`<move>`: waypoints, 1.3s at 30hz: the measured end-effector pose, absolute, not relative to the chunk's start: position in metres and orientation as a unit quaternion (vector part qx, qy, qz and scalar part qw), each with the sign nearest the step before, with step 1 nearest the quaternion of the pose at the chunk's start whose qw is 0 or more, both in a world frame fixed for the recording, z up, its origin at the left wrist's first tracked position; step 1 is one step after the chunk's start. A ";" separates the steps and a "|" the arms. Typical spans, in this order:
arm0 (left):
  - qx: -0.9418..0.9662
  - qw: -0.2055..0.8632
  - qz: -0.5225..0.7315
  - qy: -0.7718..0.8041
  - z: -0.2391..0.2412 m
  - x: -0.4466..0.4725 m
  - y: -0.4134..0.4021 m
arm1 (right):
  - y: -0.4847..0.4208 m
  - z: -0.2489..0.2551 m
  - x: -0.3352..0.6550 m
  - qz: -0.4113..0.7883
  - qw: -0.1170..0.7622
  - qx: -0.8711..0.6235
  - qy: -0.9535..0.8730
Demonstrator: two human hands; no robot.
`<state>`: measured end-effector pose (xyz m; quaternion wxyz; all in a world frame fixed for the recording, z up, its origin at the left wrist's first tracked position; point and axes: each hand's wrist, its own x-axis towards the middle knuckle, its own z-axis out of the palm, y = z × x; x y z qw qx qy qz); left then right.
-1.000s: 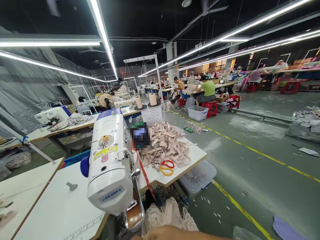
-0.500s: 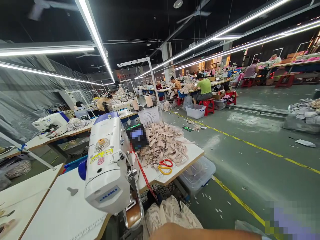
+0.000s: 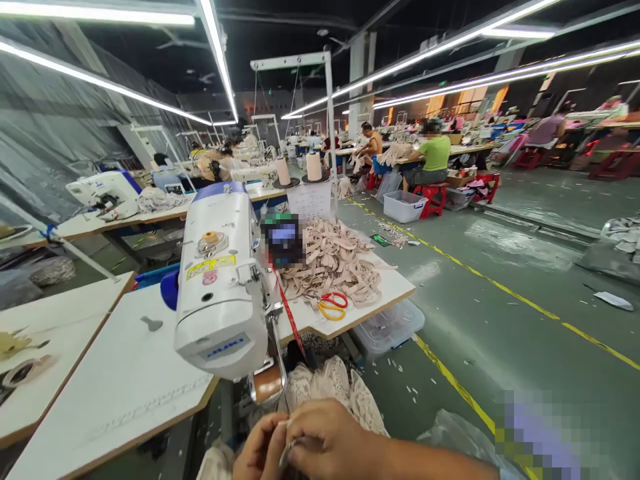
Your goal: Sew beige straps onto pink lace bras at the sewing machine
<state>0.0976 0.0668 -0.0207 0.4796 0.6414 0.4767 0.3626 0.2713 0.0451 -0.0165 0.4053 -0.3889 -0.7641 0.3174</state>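
At the bottom of the view my left hand and my right hand meet with fingers pinched together. Between them shows a narrow bit of pale fabric; most of it is hidden by the fingers. Just beyond lies beige lace fabric, bunched below the table edge. A white sewing machine stands in front, a little to the left, its head end towards me. Scissors with red and yellow handles rest on the table beside a heap of beige fabric strips.
Two thread cones stand behind the machine. A clear plastic bin sits on the floor under the table's right edge. Yellow floor tape runs along the right. Farther back, a person in a green top sits at another table.
My view has tilted down slightly. Both hands now show, fingers together on the pale fabric; before, only part of my right arm or hand showed at the bottom edge.
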 end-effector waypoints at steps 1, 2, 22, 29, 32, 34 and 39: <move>0.660 0.466 0.356 0.470 -0.021 0.097 0.066 | 0.043 -0.013 0.274 0.326 0.389 -0.394 -0.766; 0.676 0.440 0.358 0.471 -0.022 0.097 0.064 | 0.041 -0.010 0.275 0.338 0.377 -0.399 -0.765; 0.816 0.204 0.407 0.356 0.022 0.087 0.056 | 0.073 0.028 0.286 0.304 0.281 -0.449 -0.792; 0.824 0.210 0.384 0.361 0.023 0.083 0.061 | 0.078 0.034 0.287 0.472 0.225 -0.446 -0.727; 0.824 0.222 0.375 0.363 0.024 0.082 0.061 | 0.080 0.037 0.290 0.518 0.202 -0.444 -0.703; 0.823 0.232 0.365 0.369 0.025 0.082 0.061 | 0.081 0.039 0.291 0.535 0.189 -0.439 -0.696; 0.823 0.233 0.344 0.388 0.022 0.082 0.065 | 0.082 0.044 0.290 0.513 0.173 -0.435 -0.719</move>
